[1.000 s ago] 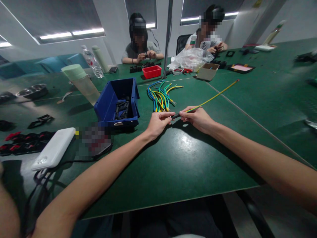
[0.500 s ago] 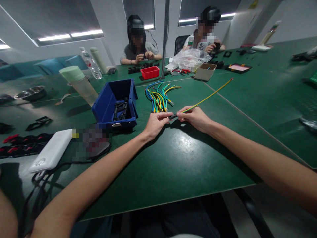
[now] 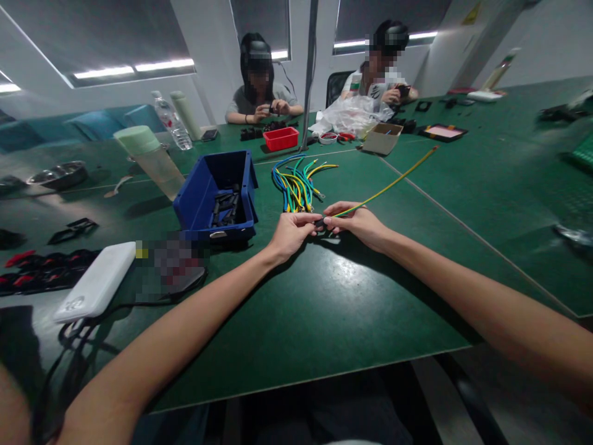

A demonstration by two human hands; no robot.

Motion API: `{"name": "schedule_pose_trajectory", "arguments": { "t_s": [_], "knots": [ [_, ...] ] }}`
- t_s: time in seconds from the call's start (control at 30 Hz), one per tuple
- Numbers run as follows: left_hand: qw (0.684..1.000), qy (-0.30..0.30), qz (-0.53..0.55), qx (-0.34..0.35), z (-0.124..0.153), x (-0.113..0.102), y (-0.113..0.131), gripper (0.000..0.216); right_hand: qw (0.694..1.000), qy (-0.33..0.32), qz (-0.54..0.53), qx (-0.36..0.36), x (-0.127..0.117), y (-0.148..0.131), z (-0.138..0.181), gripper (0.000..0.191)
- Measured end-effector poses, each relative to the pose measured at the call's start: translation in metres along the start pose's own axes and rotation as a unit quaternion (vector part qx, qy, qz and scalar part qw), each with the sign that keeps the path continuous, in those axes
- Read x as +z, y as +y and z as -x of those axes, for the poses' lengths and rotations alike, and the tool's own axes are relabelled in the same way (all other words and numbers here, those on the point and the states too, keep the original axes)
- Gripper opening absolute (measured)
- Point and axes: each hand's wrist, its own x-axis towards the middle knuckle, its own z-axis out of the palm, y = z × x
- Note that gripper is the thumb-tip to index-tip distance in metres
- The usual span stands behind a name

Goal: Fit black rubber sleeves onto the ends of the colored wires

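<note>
My left hand (image 3: 293,235) pinches a small black sleeve-like piece (image 3: 319,222) between thumb and fingers. Meeting it from the other side, my right hand (image 3: 354,219) is closed on a yellow-green wire (image 3: 391,184) where it joins the black piece. The wire's free end slants up to the right and has a reddish tip. Just beyond my hands lies a bunch of blue, green and yellow wires (image 3: 301,185), some with metal ring ends. Left of them stands a blue bin (image 3: 185,204) with black pieces (image 3: 226,207) inside. My fingers partly cover the black piece.
A white power bank (image 3: 97,281) with black cables lies at the left. Behind the bin stand a green-lidded bottle (image 3: 151,161) and a clear water bottle (image 3: 172,120). A red tray (image 3: 281,139), a cardboard box (image 3: 382,138) and a post (image 3: 309,74) are farther back; two people sit across the table.
My right hand has moved slightly left along the wire, closer to my left hand. Less of the black piece shows between them now.
</note>
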Motion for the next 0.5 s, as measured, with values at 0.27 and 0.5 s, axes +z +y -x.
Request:
{"name": "schedule_pose_trajectory", "arguments": {
  "t_s": [0.27,0.5],
  "knots": [
    [0.999,-0.015,0.049,-0.009,0.0030,-0.0006,0.0010,0.030,1.000,0.008,-0.003,0.019,-0.0009,0.0006,-0.0007,0.029],
    [0.998,-0.013,0.058,-0.025,0.0036,-0.0015,0.0022,0.033,0.999,-0.003,-0.033,0.029,-0.0042,0.0028,-0.0032,0.028]
  ]
}}
